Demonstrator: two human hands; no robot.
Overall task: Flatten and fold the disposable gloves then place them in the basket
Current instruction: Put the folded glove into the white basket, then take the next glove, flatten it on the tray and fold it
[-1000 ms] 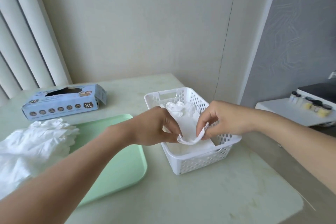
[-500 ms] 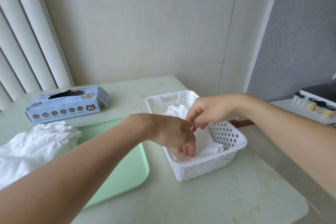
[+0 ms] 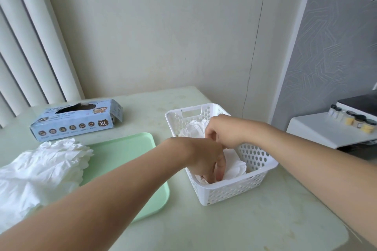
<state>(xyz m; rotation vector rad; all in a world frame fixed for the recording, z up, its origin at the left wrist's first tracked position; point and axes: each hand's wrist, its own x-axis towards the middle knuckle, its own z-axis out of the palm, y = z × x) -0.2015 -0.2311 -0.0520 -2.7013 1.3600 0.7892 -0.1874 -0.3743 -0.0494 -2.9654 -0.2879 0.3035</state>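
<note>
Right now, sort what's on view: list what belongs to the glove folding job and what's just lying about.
Part of the job:
white basket
folded gloves inside it, left hand pressing them, right hand above them
pile of unfolded gloves
green tray under that pile

Lying about:
blue XL glove box
small jars on the white side unit

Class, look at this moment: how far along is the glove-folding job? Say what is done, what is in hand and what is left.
Done: some white gloves lie at the far end of the basket. In hand: the left hand presses a folded glove down into the basket, with the right hand above it. Left: a pile of crumpled gloves waits beside the green tray.
</note>
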